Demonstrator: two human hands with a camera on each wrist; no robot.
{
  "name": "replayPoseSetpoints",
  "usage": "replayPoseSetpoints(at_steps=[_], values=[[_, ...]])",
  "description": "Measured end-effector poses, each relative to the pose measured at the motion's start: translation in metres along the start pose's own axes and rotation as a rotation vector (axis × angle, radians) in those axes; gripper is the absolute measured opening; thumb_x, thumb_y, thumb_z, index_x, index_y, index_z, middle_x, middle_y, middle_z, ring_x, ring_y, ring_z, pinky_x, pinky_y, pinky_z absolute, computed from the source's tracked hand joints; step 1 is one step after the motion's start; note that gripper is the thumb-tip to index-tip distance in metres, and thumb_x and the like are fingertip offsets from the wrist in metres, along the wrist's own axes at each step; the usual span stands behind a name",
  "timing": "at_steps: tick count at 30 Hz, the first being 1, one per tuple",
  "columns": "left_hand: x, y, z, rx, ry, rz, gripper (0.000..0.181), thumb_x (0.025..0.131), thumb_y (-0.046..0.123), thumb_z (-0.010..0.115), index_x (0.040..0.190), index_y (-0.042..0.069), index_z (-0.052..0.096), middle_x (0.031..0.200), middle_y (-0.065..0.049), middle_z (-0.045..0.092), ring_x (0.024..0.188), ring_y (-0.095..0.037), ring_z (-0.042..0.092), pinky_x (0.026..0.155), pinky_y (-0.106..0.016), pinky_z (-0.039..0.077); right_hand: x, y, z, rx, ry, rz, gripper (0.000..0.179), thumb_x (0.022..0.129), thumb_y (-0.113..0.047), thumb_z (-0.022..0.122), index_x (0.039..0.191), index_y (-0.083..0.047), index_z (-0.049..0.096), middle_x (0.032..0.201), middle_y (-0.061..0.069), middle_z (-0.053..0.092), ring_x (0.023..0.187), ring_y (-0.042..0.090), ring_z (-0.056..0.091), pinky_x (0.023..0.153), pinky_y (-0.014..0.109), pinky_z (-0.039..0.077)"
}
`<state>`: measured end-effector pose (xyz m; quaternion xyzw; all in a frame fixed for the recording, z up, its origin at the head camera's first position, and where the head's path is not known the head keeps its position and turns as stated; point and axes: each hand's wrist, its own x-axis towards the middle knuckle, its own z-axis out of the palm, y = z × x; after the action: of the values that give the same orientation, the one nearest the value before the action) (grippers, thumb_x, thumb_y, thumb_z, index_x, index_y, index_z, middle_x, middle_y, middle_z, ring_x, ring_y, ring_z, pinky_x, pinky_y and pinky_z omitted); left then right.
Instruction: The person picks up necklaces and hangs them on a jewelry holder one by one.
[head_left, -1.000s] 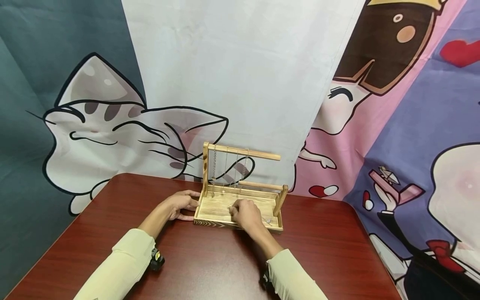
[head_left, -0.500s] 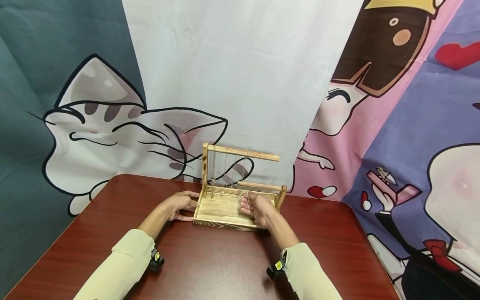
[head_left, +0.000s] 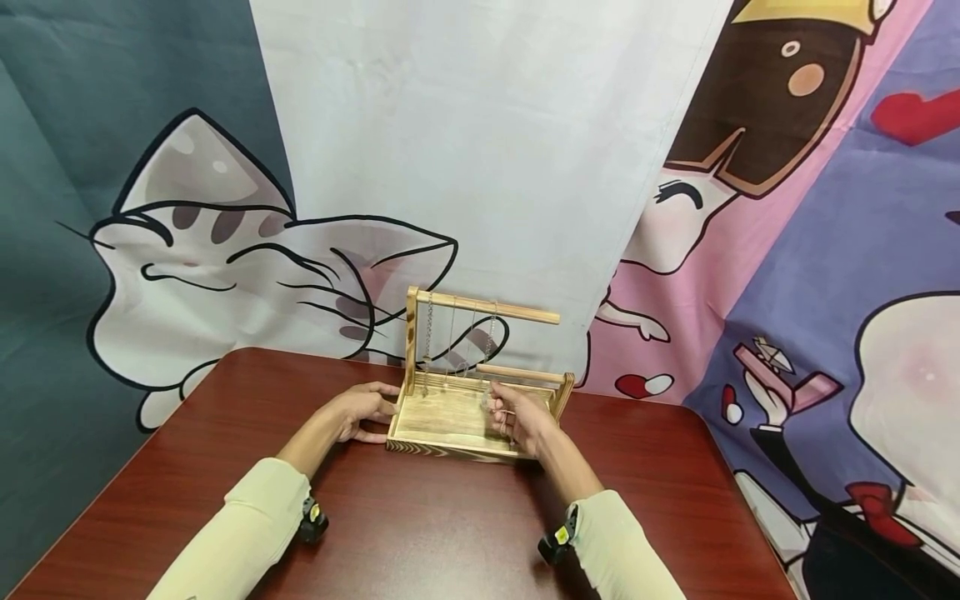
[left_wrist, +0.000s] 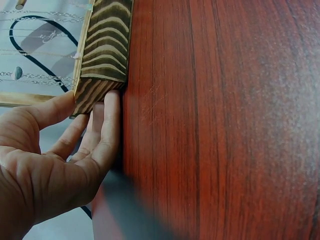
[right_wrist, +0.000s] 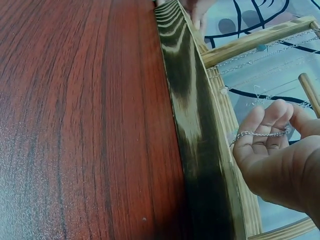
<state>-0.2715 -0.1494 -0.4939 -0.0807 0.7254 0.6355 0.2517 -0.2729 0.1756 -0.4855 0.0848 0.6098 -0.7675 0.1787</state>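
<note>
A wooden jewelry stand (head_left: 431, 419) with a shallow tray base sits on the table. Thumb and fingers of my left hand (head_left: 362, 408) grip the tray's left end, its thumb at the upper edge and its fingertips low near the tabletop in the left wrist view. Over the tray's right half, my right hand (head_left: 528, 423) is turned palm up. A thin silver chain (right_wrist: 255, 133) runs across its curled fingers, one end pinched near the thumb tip. Several fine chains (head_left: 429, 329) hang from the stand's upper rod (head_left: 517, 311), some with small pendants.
A shorter lower rod (head_left: 521, 372) extends from the right post (head_left: 562, 402) above the tray. Reddish-brown tabletop (head_left: 420, 517) surrounds the stand. Behind the table hangs a printed cloth (head_left: 480, 150) with cartoon figures.
My right hand has risen from the tray floor, shifted right and turned palm up with the chain, its fingers curling in further since half a second ago. The left hand stays put.
</note>
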Motion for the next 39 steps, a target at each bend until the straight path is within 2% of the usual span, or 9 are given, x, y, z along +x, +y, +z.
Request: replayPoseSetpoints(at_steps=[6,9,11,13,16,20,25,33,39], values=[[-0.0005,0.0014,0.0004,0.002,-0.002,0.0,0.062,0.106,0.003,0.065,0.165,0.004,0.046,0.125,-0.016,0.078,0.109,-0.022,0.074,0.085,-0.042,0.069,0.0006,0.0017,-0.0018,-0.004,0.019,0.006,0.022,0.11,-0.024,0.076,0.092,-0.012,0.07,0.075,-0.007,0.064,0.066,0.007,0.059,0.065,0.022,0.059],[-0.0005,0.0019,0.0005,0.003,-0.001,0.001,0.061,0.107,0.003,0.065,0.165,0.004,0.045,0.126,-0.016,0.078,0.109,-0.021,0.074,0.085,-0.042,0.069,0.001,0.0023,-0.0028,-0.012,-0.005,0.008,0.024,0.112,-0.025,0.072,0.091,-0.013,0.071,0.076,-0.007,0.069,0.067,0.007,0.063,0.067,0.023,0.062],[-0.0005,0.0019,0.0005,0.005,-0.001,0.003,0.061,0.107,0.003,0.064,0.165,0.004,0.045,0.126,-0.017,0.077,0.11,-0.022,0.074,0.085,-0.042,0.069,0.0007,0.0025,-0.0032,-0.014,-0.023,0.007,0.025,0.115,-0.027,0.068,0.098,-0.009,0.074,0.08,-0.005,0.074,0.07,0.008,0.068,0.072,0.025,0.065],[-0.0004,0.0015,0.0004,0.007,0.002,0.005,0.061,0.107,0.003,0.064,0.165,0.004,0.045,0.126,-0.017,0.077,0.111,-0.022,0.074,0.085,-0.042,0.069,0.0002,0.0027,-0.0036,-0.018,-0.041,0.003,0.031,0.117,-0.029,0.062,0.113,-0.001,0.075,0.088,-0.001,0.08,0.077,0.01,0.076,0.08,0.028,0.069],[-0.0003,0.0004,0.0003,0.01,0.003,0.003,0.061,0.108,0.004,0.064,0.165,0.004,0.045,0.126,-0.017,0.078,0.112,-0.023,0.074,0.085,-0.042,0.069,-0.0012,0.0029,-0.0038,-0.032,-0.073,-0.003,0.046,0.12,-0.028,0.054,0.139,0.012,0.066,0.11,0.012,0.086,0.095,0.015,0.083,0.092,0.032,0.071],[-0.0003,-0.0002,0.0001,0.012,0.003,0.004,0.06,0.108,0.004,0.064,0.165,0.004,0.045,0.126,-0.017,0.078,0.113,-0.023,0.074,0.085,-0.042,0.069,-0.0022,0.0028,-0.0031,-0.068,-0.13,-0.028,0.054,0.123,-0.024,0.046,0.158,0.017,0.049,0.145,0.03,0.073,0.111,0.02,0.083,0.105,0.038,0.068],[-0.0003,0.0011,0.0,0.011,0.001,0.008,0.061,0.108,0.004,0.063,0.166,0.004,0.044,0.126,-0.016,0.077,0.113,-0.023,0.073,0.085,-0.041,0.069,-0.0028,0.0018,-0.0032,-0.07,-0.165,-0.045,0.054,0.124,-0.022,0.039,0.163,0.014,0.043,0.164,0.034,0.055,0.117,0.021,0.081,0.117,0.046,0.061],[0.0001,0.0012,0.0003,0.004,-0.006,0.004,0.061,0.108,0.003,0.064,0.166,0.003,0.043,0.126,-0.017,0.077,0.112,-0.023,0.074,0.085,-0.043,0.069,-0.0062,0.0016,-0.0066,-0.043,-0.169,-0.074,0.053,0.124,-0.018,0.036,0.169,0.01,0.031,0.165,0.035,0.053,0.128,0.029,0.079,0.119,0.049,0.059],[0.0007,-0.0008,-0.0002,0.0,-0.007,0.005,0.062,0.107,0.003,0.064,0.165,0.004,0.044,0.126,-0.017,0.077,0.113,-0.023,0.074,0.084,-0.042,0.069,-0.0082,-0.0021,-0.0064,-0.037,-0.181,-0.081,0.052,0.124,-0.021,0.037,0.165,0.011,0.036,0.166,0.036,0.051,0.13,0.033,0.078,0.121,0.053,0.057]])
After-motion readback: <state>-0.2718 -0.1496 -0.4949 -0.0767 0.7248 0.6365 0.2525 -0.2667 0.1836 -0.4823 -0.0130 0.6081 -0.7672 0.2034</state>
